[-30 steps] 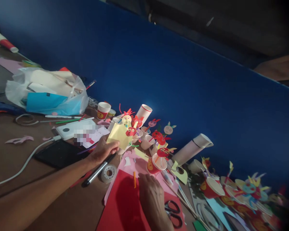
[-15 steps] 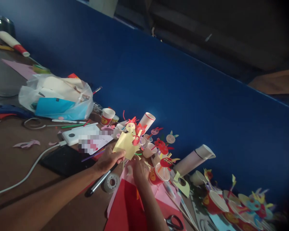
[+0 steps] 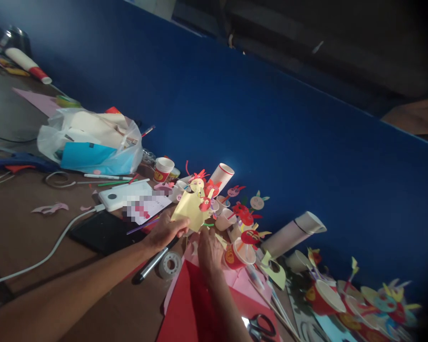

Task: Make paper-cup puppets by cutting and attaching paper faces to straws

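Observation:
My left hand (image 3: 167, 231) pinches a piece of pale yellow paper (image 3: 189, 209) between thumb and fingers, holding it upright above the table. Close to its right, my right hand (image 3: 210, 249) is held low with its fingers bent together; what they grip, if anything, is hidden. A small yellow paper scrap (image 3: 221, 241) shows just beyond the right hand. A red paper cup (image 3: 239, 254) with a red paper face (image 3: 250, 237) stands beside that hand. Red paper (image 3: 185, 304) and pink paper (image 3: 248, 288) lie under my right forearm.
Scissors (image 3: 262, 325) lie at the front right, a tape roll (image 3: 170, 264) and a pen (image 3: 151, 267) by my left wrist. Decorated cups (image 3: 324, 297) crowd the right. A plastic bag (image 3: 128, 147), white power bank (image 3: 123, 194) and cable (image 3: 59, 242) occupy the left; a blue partition (image 3: 217, 109) rises behind.
The whole view has shifted slightly, so things appear a little further right. My left hand keeps hold of the yellow paper. Both hands stay in nearly the same place.

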`<state>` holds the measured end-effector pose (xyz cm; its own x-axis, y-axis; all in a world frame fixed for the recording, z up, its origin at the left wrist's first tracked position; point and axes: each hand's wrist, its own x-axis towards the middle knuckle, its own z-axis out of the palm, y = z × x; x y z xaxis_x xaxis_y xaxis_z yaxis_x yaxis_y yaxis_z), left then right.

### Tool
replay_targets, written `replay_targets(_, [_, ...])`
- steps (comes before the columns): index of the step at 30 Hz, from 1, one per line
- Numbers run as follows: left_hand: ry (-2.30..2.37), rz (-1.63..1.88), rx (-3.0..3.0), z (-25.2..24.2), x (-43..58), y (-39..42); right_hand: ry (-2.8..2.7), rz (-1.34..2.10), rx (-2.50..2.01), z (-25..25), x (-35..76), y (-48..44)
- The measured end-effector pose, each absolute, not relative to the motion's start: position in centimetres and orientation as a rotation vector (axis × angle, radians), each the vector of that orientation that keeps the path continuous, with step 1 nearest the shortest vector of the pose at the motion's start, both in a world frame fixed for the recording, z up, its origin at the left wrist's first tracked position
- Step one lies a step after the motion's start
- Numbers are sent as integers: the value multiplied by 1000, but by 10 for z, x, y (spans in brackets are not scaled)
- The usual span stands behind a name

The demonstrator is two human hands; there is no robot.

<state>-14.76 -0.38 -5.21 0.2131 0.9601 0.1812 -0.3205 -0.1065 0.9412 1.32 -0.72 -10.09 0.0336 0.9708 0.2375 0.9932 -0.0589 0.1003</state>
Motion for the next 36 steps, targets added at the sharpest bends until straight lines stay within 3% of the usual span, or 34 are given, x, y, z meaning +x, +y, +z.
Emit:
replay_targets(10, [760,1269,1234,-62,-146,0,-2138,-441,-2164,-109,18,-39])
replay_targets(36, [733,1243,1200,-53,-141,-4,-1981,-546,-2280,-114,25,13])
